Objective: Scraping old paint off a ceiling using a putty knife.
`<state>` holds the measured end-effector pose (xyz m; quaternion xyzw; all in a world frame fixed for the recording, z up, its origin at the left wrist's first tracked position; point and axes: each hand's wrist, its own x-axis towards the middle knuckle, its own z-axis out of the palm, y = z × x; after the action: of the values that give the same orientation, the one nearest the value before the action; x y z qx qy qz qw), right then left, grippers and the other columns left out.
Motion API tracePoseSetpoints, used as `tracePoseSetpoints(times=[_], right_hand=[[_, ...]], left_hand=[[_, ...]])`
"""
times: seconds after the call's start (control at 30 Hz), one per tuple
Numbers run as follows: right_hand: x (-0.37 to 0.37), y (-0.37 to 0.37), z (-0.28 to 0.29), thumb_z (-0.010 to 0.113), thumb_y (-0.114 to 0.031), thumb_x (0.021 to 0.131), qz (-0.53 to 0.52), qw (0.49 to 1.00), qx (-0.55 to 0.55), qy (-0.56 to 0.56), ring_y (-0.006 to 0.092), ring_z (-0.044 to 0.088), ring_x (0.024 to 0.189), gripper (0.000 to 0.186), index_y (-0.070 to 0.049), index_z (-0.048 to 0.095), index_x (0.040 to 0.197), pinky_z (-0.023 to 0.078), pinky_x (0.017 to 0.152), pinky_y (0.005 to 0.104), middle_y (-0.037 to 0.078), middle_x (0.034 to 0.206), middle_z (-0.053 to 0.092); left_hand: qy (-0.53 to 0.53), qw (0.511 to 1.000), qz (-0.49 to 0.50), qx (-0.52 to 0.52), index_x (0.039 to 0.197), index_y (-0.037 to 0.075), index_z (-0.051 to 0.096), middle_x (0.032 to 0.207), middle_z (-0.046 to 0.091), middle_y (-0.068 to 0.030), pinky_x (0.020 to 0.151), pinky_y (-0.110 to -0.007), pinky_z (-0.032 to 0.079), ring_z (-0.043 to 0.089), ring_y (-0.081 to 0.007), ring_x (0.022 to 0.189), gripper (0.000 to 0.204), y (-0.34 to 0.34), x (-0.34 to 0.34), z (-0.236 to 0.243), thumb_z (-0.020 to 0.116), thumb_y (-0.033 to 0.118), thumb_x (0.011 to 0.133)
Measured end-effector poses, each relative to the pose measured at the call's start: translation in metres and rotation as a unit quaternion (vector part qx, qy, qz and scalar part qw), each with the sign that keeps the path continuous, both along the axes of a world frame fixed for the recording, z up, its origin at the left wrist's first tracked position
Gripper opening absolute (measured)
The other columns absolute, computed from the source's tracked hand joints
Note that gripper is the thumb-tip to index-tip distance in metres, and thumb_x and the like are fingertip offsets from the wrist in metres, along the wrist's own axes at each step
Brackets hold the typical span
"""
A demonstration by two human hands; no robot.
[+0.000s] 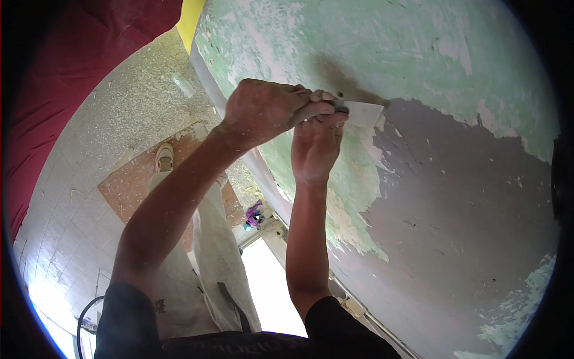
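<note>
A scraper (363, 112) with a wide, pale blade lies against the wall. Its blade edge touches the wall where green paint (418, 57) borders a bare grey-brown patch (442, 197). My left hand (263, 110) is closed around the handle end. Closer to the blade, my right hand (315, 149) grips the same tool from below, its fingers curled by the blade's base. Most of the handle is hidden by my fingers. Ragged paint edges and small flakes show beside the blade.
Paint chips litter the speckled floor (146, 90). A brown board (128, 179) lies under my feet. Dark red cloth (66, 72) hangs at the left, with a yellow strip (189, 21) at the top. A crumpled purple item (253, 213) sits near the wall's foot, above a bright opening (272, 287).
</note>
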<state>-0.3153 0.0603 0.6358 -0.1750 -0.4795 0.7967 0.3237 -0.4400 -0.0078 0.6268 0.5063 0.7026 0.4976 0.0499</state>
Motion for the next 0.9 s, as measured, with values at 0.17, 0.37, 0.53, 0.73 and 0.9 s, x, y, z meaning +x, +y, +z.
tracePoseSetpoints(times=[0.17,0.37,0.53,0.73,0.9], right_hand=[[-0.004,0.001,0.004,0.043,-0.033,0.107,0.029,0.998,0.046,0.007,0.0226,0.053,0.122,0.036,-0.008,0.055,0.13,0.039,0.108,0.0419,0.007,0.125,0.059],[-0.012,0.002,0.001,0.043,-0.039,0.106,-0.026,0.999,0.024,-0.006,0.0263,0.053,0.126,0.043,-0.007,0.054,0.133,0.039,0.108,0.0441,0.009,0.131,0.059],[-0.015,0.002,0.006,0.045,-0.037,0.106,-0.069,0.997,0.017,0.03,0.0249,0.057,0.123,0.043,-0.003,0.055,0.13,0.044,0.103,0.0434,0.011,0.13,0.06],[-0.011,-0.003,0.003,0.046,-0.037,0.106,-0.083,0.996,0.009,0.034,0.0237,0.056,0.123,0.042,-0.005,0.054,0.132,0.041,0.106,0.0425,0.008,0.13,0.06],[-0.022,-0.007,0.019,0.042,-0.043,0.105,-0.082,0.996,0.01,0.017,0.0223,0.049,0.131,0.04,-0.014,0.053,0.131,0.038,0.112,0.042,0.002,0.13,0.059]], left_hand=[[0.015,0.996,0.039,0.085,0.086,0.008,0.073,0.073,0.07,-0.0026,0.048,-0.031,0.051,0.065,-0.0196,0.054,0.026,0.002,0.006,-0.009,0.069,0.033,0.091],[0.024,0.996,0.005,0.08,0.088,0.009,0.076,0.074,0.071,-0.0061,0.05,-0.031,0.051,0.067,-0.0211,0.057,0.021,0.012,-0.016,-0.006,0.07,0.029,0.091],[0.053,0.997,-0.02,0.043,0.087,0.009,0.076,0.073,0.071,-0.006,0.05,-0.031,0.051,0.067,-0.0221,0.057,0.022,0.022,-0.017,-0.004,0.07,0.029,0.09],[0.061,0.996,-0.042,0.042,0.085,0.013,0.076,0.074,0.071,-0.0024,0.051,-0.03,0.051,0.066,-0.0204,0.058,0.023,0.022,-0.016,-0.006,0.07,0.035,0.089],[0.184,0.979,-0.047,0.07,0.08,0.017,0.074,0.069,0.068,0.0003,0.05,-0.031,0.051,0.066,-0.0186,0.056,0.025,0.025,-0.03,0.009,0.067,0.039,0.089]])
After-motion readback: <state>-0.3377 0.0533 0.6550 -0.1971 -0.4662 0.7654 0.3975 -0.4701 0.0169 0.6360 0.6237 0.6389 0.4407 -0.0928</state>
